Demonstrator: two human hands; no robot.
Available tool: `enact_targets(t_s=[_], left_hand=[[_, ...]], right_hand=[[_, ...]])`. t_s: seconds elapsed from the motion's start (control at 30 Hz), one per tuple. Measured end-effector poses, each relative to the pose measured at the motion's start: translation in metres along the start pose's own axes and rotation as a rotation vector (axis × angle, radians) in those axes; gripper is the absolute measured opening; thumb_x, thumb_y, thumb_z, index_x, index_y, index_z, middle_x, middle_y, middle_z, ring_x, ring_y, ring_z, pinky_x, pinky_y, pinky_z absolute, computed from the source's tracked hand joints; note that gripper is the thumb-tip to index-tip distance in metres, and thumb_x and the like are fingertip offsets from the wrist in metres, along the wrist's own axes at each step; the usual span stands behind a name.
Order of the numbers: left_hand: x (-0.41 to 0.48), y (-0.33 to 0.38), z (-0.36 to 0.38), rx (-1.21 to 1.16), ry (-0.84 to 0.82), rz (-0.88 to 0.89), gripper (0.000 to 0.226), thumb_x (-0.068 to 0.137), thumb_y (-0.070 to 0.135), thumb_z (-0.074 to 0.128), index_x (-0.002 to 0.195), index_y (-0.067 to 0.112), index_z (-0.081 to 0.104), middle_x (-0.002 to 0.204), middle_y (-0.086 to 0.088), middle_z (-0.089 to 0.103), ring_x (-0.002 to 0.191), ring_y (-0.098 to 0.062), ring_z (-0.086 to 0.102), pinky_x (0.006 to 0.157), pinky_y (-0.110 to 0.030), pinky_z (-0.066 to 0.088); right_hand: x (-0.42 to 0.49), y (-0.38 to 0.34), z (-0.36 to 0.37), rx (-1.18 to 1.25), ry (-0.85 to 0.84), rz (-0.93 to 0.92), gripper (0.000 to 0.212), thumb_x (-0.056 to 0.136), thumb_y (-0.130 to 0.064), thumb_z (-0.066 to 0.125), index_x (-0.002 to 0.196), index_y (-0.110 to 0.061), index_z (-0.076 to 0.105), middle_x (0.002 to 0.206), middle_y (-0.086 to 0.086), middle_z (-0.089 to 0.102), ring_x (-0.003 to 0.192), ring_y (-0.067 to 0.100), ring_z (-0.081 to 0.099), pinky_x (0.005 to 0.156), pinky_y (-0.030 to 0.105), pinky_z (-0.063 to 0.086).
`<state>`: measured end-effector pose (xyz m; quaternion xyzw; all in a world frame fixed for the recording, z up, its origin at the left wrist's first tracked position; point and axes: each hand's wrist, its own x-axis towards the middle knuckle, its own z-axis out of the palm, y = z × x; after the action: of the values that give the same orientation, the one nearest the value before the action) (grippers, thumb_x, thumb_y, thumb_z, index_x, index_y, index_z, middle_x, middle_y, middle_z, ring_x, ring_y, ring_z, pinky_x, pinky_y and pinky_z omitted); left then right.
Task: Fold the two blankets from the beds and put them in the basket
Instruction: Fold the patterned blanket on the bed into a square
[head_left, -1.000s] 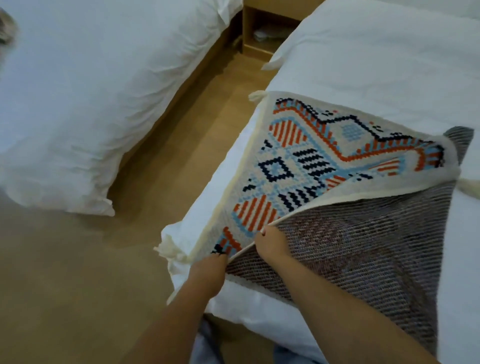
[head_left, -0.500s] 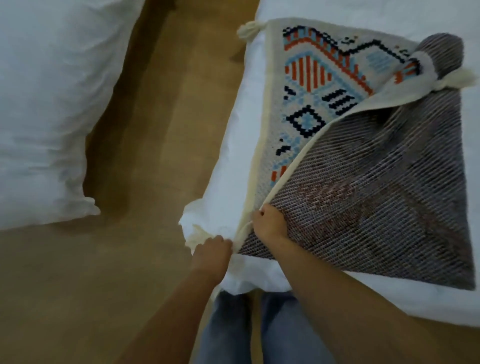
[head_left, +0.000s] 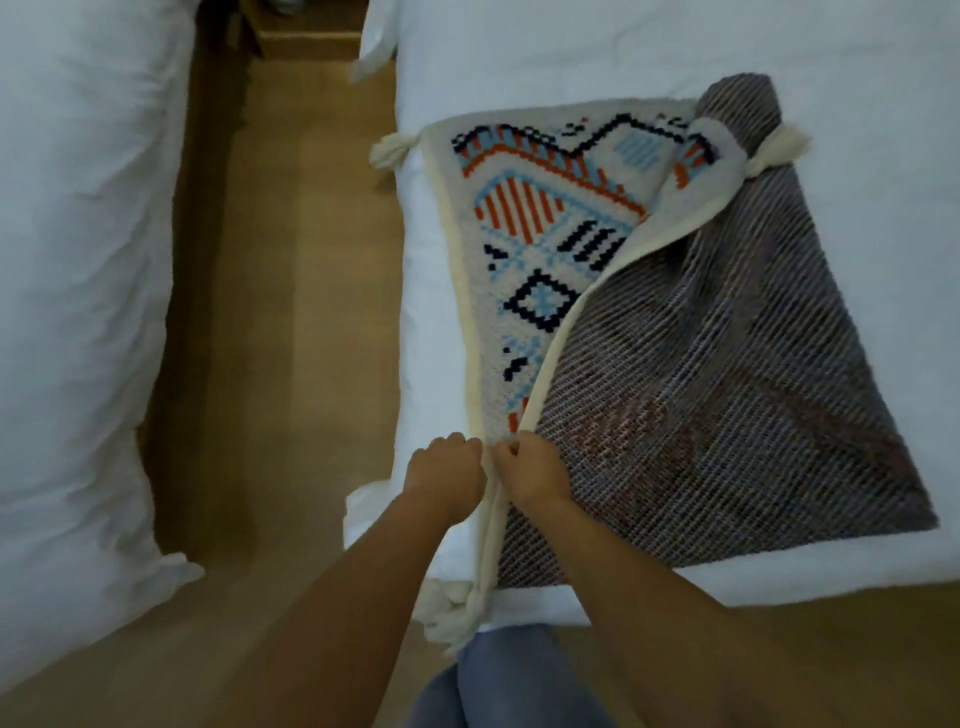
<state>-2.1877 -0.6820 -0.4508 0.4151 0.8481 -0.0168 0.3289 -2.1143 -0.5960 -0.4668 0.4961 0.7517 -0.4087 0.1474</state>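
**Closing the fold on the first blanket**

My left hand (head_left: 447, 475) and right hand (head_left: 530, 467) sat almost knuckle to knuckle near the foot of the bed (head_left: 571, 62). Both were curled at the cream border of the blanket (head_left: 727, 389), which lay spread on that bed. The right hand plainly pinched the top layer. The left seemed to grip the lower one, though its fingers were turned away from me. The near tassels (head_left: 449, 610) hung off the bed corner below my wrists.

To do this step well, I judged I should keep both layers pinched and draw the top border left until it covered the patterned wedge. Then I should smooth the grey backing outward before letting go. The far corner wanted care. It lay bunched, with a tassel (head_left: 779, 148) flopped onto the grey side, and would likely spoil a square fold unless flattened.

Half a second before, my hands had been apart; they had since closed up, and the patterned wedge had narrowed at its near end. The far corner had rolled up further than a second before. The second bed (head_left: 78, 260) lay left, across the floor (head_left: 296, 312); no basket showed.
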Motion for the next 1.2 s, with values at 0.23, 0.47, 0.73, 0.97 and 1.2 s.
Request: enact_targets(t_s=[0.23, 0.47, 0.73, 0.97, 1.2], left_hand=[[0.045, 0.015, -0.108, 0.188, -0.045, 0.202, 0.029, 0.097, 0.022, 0.035, 0.119, 0.009, 0.047, 0.119, -0.013, 0.05, 0.107, -0.031, 0.051, 0.084, -0.038, 0.04], [0.071, 0.03, -0.191, 0.331, -0.004, 0.403, 0.021, 0.097, 0.02, 0.037, 0.11, 0.008, 0.048, 0.113, -0.014, 0.051, 0.1, -0.032, 0.052, 0.077, -0.038, 0.039], [0.087, -0.015, -0.27, 0.494, 0.046, 0.673, 0.027, 0.098, 0.019, 0.034, 0.119, 0.008, 0.047, 0.118, -0.014, 0.052, 0.104, -0.032, 0.052, 0.084, -0.04, 0.042], [0.108, -0.009, -0.316, 0.564, 0.103, 0.779, 0.027, 0.096, 0.018, 0.036, 0.119, 0.011, 0.049, 0.117, -0.011, 0.055, 0.101, -0.029, 0.056, 0.079, -0.038, 0.045], [0.147, 0.039, -0.334, 0.675, 0.102, 0.864, 0.024, 0.096, 0.02, 0.036, 0.114, 0.01, 0.049, 0.116, -0.011, 0.054, 0.102, -0.029, 0.054, 0.074, -0.034, 0.037]], right_hand=[[0.021, -0.041, -0.064, 0.086, 0.128, 0.096, 0.04, 0.094, -0.026, 0.042, 0.056, -0.018, 0.03, 0.062, 0.003, 0.04, 0.06, 0.019, 0.043, 0.054, 0.026, 0.03], [0.022, -0.083, -0.112, 0.164, 0.299, 0.182, 0.042, 0.096, -0.025, 0.043, 0.057, -0.017, 0.03, 0.059, 0.001, 0.034, 0.051, 0.013, 0.031, 0.047, 0.028, 0.025], [0.011, -0.16, -0.11, 0.179, 0.464, 0.335, 0.04, 0.095, -0.021, 0.04, 0.058, -0.017, 0.026, 0.059, 0.002, 0.029, 0.052, 0.014, 0.027, 0.059, 0.03, 0.028], [0.016, -0.191, -0.121, 0.276, 0.546, 0.388, 0.03, 0.091, -0.024, 0.042, 0.063, -0.017, 0.035, 0.065, 0.0, 0.039, 0.061, 0.018, 0.04, 0.055, 0.027, 0.031], [0.051, -0.176, -0.168, 0.431, 0.669, 0.395, 0.034, 0.091, -0.022, 0.045, 0.06, -0.02, 0.031, 0.062, -0.001, 0.038, 0.053, 0.012, 0.035, 0.047, 0.026, 0.025]])
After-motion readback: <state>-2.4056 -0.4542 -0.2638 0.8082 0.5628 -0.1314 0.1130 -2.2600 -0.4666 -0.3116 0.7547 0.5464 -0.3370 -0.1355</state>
